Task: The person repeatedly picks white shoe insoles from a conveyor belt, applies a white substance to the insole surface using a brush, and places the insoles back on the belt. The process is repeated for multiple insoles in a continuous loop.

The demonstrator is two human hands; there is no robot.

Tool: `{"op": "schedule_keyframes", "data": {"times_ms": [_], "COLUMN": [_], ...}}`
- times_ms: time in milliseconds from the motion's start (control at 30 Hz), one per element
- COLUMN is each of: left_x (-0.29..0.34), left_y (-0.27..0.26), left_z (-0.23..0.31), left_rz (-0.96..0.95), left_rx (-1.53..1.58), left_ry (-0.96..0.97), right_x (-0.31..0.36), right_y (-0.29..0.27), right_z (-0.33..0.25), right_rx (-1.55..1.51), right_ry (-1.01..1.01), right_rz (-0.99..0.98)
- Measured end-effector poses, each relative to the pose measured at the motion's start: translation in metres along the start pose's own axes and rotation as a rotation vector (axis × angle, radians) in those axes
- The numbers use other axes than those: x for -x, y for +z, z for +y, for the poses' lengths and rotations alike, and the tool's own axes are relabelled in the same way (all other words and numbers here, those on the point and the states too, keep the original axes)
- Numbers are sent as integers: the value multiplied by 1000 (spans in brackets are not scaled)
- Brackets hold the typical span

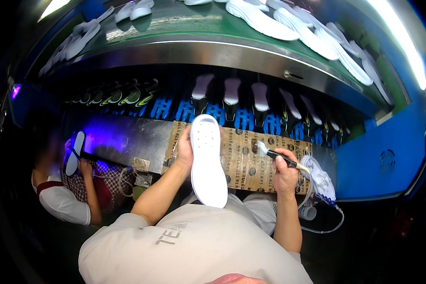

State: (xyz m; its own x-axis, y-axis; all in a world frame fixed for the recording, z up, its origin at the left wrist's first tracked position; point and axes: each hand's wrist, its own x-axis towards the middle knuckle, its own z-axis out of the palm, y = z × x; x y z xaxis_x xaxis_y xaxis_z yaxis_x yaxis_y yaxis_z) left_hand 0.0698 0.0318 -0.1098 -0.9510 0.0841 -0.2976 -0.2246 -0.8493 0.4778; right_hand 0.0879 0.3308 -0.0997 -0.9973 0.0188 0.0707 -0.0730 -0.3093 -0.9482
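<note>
A white shoe sole [209, 175] is upright in front of me, its long flat face turned toward the camera and small marks or holes near its top end. My left hand [185, 149] is closed around its left edge; some of the fingers are hidden behind it. To the right, my right hand [286, 174] grips a brush [275, 155] with a black handle and pale bristles pointing left. A thin clear tube [309, 182] runs from around the handle's end. The bristles are apart from the sole, above a cardboard sheet [244, 165].
White soles [307, 35] lie on a green conveyor belt [184, 28] above. Below it, shoe uppers [260, 97] stand in a row by blue holders [244, 119]. White shoe parts [319, 177] sit at right. A co-worker [75, 199] holds another sole [75, 154] at left.
</note>
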Motion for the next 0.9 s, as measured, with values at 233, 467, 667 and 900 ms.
{"op": "schedule_keyframes", "data": {"times_ms": [233, 467, 667, 900], "left_x": [1, -7, -13, -21], "left_y": [-29, 0, -2, -5], "left_z": [-48, -71, -60, -59], "left_rz": [-235, -238, -486, -290], "left_rx": [-9, -96, 296, 59], "left_ry": [-306, -238, -332, -196], "right_x": [-5, -47, -45, -34], "right_y": [55, 85, 61, 66], "right_z": [-19, 3, -6, -26], "right_rx": [435, 722, 387, 655], "right_ry": [-75, -566, -249, -464], "right_rz": [-140, -110, -463, -737]}}
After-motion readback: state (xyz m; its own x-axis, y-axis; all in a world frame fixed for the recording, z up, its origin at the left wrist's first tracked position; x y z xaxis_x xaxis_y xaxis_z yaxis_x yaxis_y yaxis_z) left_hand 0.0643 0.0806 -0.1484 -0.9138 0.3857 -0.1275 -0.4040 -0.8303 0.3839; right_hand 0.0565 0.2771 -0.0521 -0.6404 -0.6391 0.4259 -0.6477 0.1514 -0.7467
